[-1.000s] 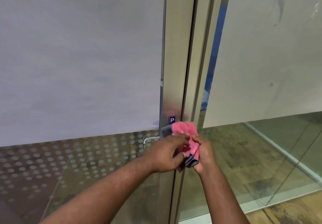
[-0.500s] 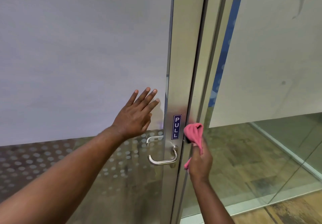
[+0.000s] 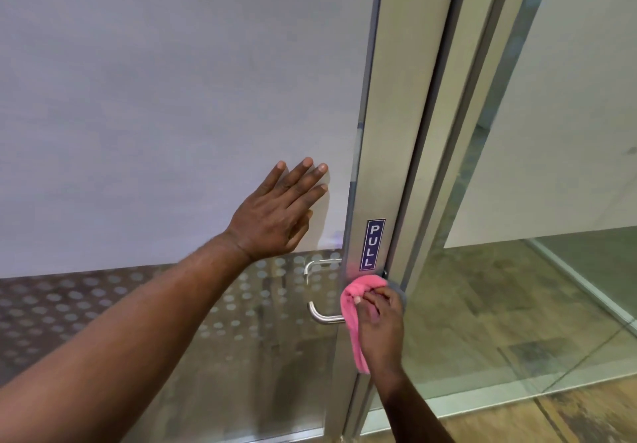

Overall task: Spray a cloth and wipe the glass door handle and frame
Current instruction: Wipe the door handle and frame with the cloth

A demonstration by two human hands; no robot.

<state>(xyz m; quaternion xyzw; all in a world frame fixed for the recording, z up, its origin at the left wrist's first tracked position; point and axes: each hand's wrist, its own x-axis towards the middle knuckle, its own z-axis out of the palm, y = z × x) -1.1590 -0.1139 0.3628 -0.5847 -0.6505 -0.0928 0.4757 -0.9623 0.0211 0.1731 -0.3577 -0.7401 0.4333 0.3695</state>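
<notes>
A glass door with frosted film has a brushed metal frame (image 3: 389, 153) bearing a blue PULL label (image 3: 373, 244). Below the label a curved steel handle (image 3: 322, 318) sticks out to the left. My right hand (image 3: 381, 325) grips a pink cloth (image 3: 356, 308) and presses it on the frame just under the label, where the handle meets the frame. Part of the handle is hidden behind the cloth. My left hand (image 3: 279, 213) lies flat on the frosted glass (image 3: 172, 115), fingers straight, left of the frame.
A second metal frame post (image 3: 458, 153) stands right of the door edge. Beyond it is a fixed glass panel (image 3: 568, 132) with frosted film above and clear glass below. A wood-pattern floor (image 3: 586, 415) shows at lower right. No spray bottle is in view.
My left hand left the cloth and went up to lie flat on the glass. My right hand with the cloth slid from the frame edge beside the label down to the handle's base.
</notes>
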